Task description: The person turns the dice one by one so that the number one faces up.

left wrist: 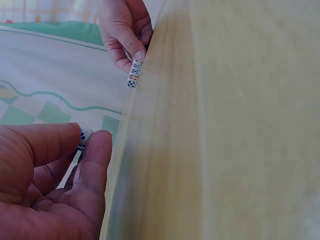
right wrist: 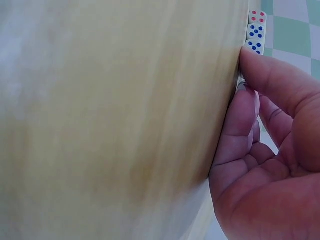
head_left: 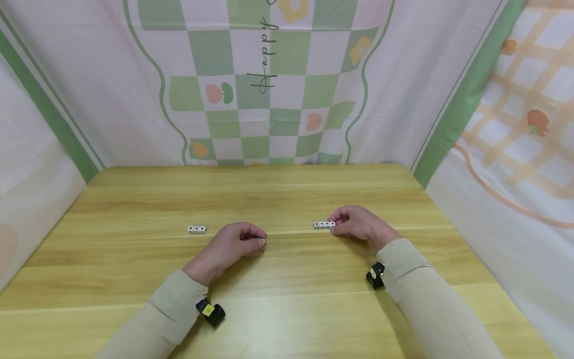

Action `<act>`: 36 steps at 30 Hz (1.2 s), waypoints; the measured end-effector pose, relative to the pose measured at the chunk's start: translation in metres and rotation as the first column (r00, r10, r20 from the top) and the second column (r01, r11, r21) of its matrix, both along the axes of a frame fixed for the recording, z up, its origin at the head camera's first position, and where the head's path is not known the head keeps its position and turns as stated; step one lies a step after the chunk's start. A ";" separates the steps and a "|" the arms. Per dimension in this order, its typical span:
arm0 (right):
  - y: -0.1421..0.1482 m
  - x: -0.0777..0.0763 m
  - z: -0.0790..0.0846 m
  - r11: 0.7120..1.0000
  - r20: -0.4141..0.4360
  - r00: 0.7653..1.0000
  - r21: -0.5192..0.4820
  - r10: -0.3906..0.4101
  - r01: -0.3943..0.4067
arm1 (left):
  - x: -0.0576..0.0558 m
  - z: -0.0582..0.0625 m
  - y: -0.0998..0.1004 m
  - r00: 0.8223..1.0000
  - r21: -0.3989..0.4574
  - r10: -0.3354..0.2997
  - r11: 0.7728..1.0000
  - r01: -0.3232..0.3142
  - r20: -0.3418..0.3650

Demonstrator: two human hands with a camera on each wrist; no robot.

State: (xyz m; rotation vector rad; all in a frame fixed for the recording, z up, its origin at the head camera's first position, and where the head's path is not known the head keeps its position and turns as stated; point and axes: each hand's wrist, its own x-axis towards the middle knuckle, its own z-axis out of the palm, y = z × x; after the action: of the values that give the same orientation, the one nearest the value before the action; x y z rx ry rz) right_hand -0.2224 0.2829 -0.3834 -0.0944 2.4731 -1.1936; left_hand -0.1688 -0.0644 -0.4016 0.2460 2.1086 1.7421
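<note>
My left hand (head_left: 235, 244) pinches a single white die (left wrist: 86, 139) between thumb and fingertip. In the left wrist view its blue pips show, while the fingers cover most of it. At the right end of a short row of several white dice (head_left: 321, 225) is my right hand (head_left: 360, 224), its thumb and fingertips gripping the end die. The right wrist view shows blue and red pips on the row's side faces (right wrist: 256, 32); the gripped die is mostly hidden there. Left of my left hand, three white dice (head_left: 197, 230) lie side by side on the table.
The light wooden table (head_left: 287, 309) reaches back to a hanging cloth (head_left: 251, 55) with green and white checks. Cloth walls also stand at the left and right (head_left: 506, 164). A small black camera (head_left: 211, 312) sits at my left wrist, another (head_left: 375, 275) at my right.
</note>
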 end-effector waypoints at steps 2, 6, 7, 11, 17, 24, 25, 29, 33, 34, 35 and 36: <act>0.000 -0.001 -0.001 1.000 0.002 1.000 0.003 -0.003 0.003 | 0.000 -0.001 0.000 1.000 0.013 0.000 1.000 0.000 0.006; 0.001 -0.002 -0.002 1.000 0.013 1.000 -0.006 -0.016 0.016 | 0.000 -0.001 0.001 1.000 0.011 0.002 1.000 -0.002 0.003; 0.001 -0.003 -0.002 1.000 0.014 1.000 -0.010 -0.018 0.018 | 0.000 -0.001 0.001 1.000 0.006 0.002 1.000 -0.002 0.001; 0.001 -0.003 -0.003 0.999 0.022 0.999 -0.028 -0.027 0.028 | 0.002 0.001 0.001 1.000 -0.037 0.004 0.999 -0.004 -0.011; 0.001 -0.003 -0.002 0.999 0.022 0.999 -0.029 -0.027 0.028 | 0.003 0.002 0.000 0.999 -0.104 0.005 0.995 -0.009 -0.034; 0.000 -0.003 -0.002 0.999 0.024 0.999 -0.029 -0.028 0.029 | 0.003 0.002 0.000 0.999 -0.108 -0.007 0.994 0.002 -0.049; 0.000 -0.003 -0.003 0.999 0.025 0.999 -0.029 -0.028 0.028 | 0.003 0.001 0.000 0.999 -0.103 -0.006 0.995 0.001 -0.048; 0.000 -0.003 -0.003 0.999 0.025 0.999 -0.029 -0.027 0.027 | 0.003 0.001 0.000 1.000 -0.069 0.000 0.998 -0.002 -0.031; 0.001 -0.003 -0.002 0.999 0.026 0.999 -0.027 -0.028 0.028 | 0.003 0.001 -0.001 0.999 -0.082 0.008 0.997 -0.010 -0.033; 0.001 -0.003 -0.002 0.999 0.026 0.999 -0.028 -0.028 0.028 | 0.003 0.001 -0.001 0.999 -0.093 0.009 0.996 -0.012 -0.038; 0.001 -0.003 -0.002 0.999 0.026 0.999 -0.029 -0.028 0.029 | 0.003 0.002 -0.001 0.999 -0.101 0.009 0.995 -0.013 -0.041; 0.001 -0.002 -0.002 0.999 0.023 0.999 -0.030 -0.023 0.024 | 0.004 0.002 -0.001 0.999 -0.103 0.009 0.995 -0.013 -0.041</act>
State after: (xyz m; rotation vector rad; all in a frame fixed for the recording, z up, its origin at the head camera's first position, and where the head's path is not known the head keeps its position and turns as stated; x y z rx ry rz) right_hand -0.2249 0.2839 -0.3852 -0.0601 2.4435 -1.2347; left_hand -0.1652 -0.0653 -0.3996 0.2419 2.2251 1.6414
